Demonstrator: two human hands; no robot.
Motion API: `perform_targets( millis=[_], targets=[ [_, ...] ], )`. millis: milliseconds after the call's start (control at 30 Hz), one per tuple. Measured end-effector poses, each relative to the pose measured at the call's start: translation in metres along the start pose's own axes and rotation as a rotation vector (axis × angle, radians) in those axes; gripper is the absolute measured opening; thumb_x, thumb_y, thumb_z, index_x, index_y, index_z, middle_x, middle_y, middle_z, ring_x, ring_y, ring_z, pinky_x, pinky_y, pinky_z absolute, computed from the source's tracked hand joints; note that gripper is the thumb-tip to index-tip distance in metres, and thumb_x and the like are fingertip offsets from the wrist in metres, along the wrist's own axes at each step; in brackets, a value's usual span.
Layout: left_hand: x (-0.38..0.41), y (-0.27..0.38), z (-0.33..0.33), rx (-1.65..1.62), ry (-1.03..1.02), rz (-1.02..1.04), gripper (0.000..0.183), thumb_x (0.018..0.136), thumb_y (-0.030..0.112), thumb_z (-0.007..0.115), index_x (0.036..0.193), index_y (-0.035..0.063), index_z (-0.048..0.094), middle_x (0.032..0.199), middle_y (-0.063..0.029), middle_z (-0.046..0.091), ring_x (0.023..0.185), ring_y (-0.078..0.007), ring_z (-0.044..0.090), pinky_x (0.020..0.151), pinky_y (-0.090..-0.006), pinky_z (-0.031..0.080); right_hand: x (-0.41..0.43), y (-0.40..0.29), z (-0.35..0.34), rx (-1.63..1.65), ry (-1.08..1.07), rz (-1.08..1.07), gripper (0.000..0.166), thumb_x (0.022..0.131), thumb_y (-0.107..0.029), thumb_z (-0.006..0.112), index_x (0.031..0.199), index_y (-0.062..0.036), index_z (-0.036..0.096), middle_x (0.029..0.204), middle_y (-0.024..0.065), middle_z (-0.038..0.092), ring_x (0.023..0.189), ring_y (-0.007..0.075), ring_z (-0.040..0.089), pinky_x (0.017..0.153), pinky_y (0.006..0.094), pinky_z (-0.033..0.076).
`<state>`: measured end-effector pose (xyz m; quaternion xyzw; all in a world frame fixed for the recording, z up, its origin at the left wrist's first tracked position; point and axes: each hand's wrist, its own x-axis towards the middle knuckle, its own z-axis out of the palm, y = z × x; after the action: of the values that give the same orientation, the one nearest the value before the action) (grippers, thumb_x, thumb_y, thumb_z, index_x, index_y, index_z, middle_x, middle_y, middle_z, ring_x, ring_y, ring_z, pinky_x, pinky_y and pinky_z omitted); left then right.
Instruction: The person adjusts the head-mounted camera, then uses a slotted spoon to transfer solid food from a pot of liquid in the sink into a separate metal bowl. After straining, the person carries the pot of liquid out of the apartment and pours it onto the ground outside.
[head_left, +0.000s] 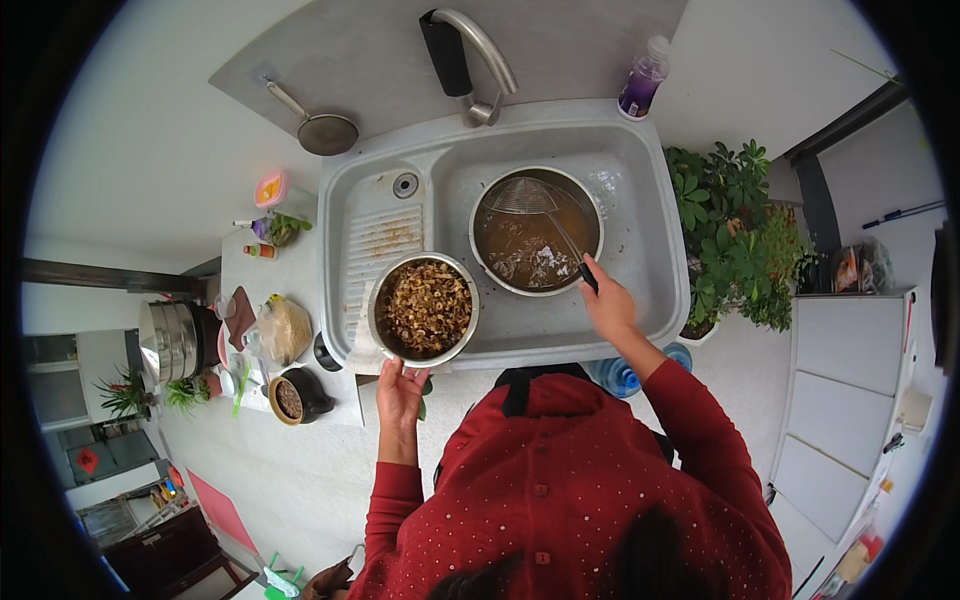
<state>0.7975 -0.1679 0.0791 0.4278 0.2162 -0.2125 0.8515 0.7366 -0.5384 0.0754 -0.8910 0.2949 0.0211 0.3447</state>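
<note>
My left hand (401, 390) grips the near rim of a metal bowl (379, 335) at the sink's front left. Brown and yellowish chopped dried bits (427, 307) fill much of it. In my right hand (613, 304) is the black handle of a wire skimmer (525, 196). Its wire head rests at the far side of a round metal basin (598, 259), partly in brown, cloudy liquid (517, 240). Pale flecks or foam float near the basin's front. The basin stands inside the large bowl of the grey sink (637, 322).
A faucet (480, 67) rises behind the basin. On the back right corner stands a purple-labelled bottle (643, 82). A small strainer (328, 135) hangs at the back left. Leafy plants (727, 225) flank the right side; a dark clay pot (304, 397) and bagged grains (286, 330) sit left.
</note>
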Motion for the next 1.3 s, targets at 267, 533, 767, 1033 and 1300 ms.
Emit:
perform_targets(
  millis=[267,533,767,1033,1300],
  targets=[
    [-0.001,-0.002,0.001,-0.011,-0.019,-0.001,0.021,0.090,0.019,0.052,0.107,0.0070,0.054,0.112,-0.0075,0.058,0.103,-0.0233,0.056,0.090,-0.0437,0.046,-0.015,0.006,-0.018,-0.267,-0.160,-0.182,0.049,0.084,-0.021,0.053,0.132,-0.0264,0.043,0.082,0.0137,0.057,0.075,0.0312,0.059,0.066,0.0419,0.047],
    [-0.010,0.005,0.010,-0.011,0.013,0.009,0.013,0.089,0.016,0.053,0.099,0.0085,0.049,0.103,-0.0069,0.060,0.091,-0.0216,0.061,0.081,-0.0404,0.051,-0.042,0.017,-0.052,-0.329,-0.023,-0.283,0.048,0.083,-0.016,0.055,0.129,-0.0286,0.047,0.075,0.0073,0.052,0.067,0.0268,0.056,0.060,0.0389,0.046],
    [-0.009,0.005,0.000,-0.011,0.023,0.025,0.019,0.089,0.018,0.054,0.105,0.0078,0.048,0.104,-0.0068,0.060,0.092,-0.0215,0.060,0.080,-0.0404,0.051,-0.070,0.014,-0.054,-0.336,0.023,-0.404,0.049,0.081,-0.014,0.057,0.127,-0.0303,0.049,0.072,0.0051,0.048,0.065,0.0238,0.053,0.056,0.0366,0.046],
    [-0.010,0.006,0.002,-0.043,0.057,0.018,0.019,0.089,0.017,0.054,0.104,0.0081,0.049,0.103,-0.0060,0.060,0.091,-0.0212,0.059,0.079,-0.0399,0.052,-0.086,0.017,-0.045,-0.407,0.059,-0.552,0.056,0.072,-0.007,0.057,0.122,-0.0311,0.055,0.070,0.0044,0.043,0.062,0.0229,0.051,0.055,0.0345,0.045],
    [-0.011,0.006,0.004,-0.029,0.055,0.014,0.015,0.088,0.016,0.055,0.101,0.0093,0.049,0.101,-0.0051,0.061,0.089,-0.0208,0.060,0.079,-0.0405,0.051,-0.080,0.050,-0.068,-0.533,0.078,-0.505,0.053,0.074,-0.008,0.056,0.123,-0.0290,0.054,0.070,0.0049,0.045,0.061,0.0231,0.052,0.054,0.0349,0.045]
  ],
)
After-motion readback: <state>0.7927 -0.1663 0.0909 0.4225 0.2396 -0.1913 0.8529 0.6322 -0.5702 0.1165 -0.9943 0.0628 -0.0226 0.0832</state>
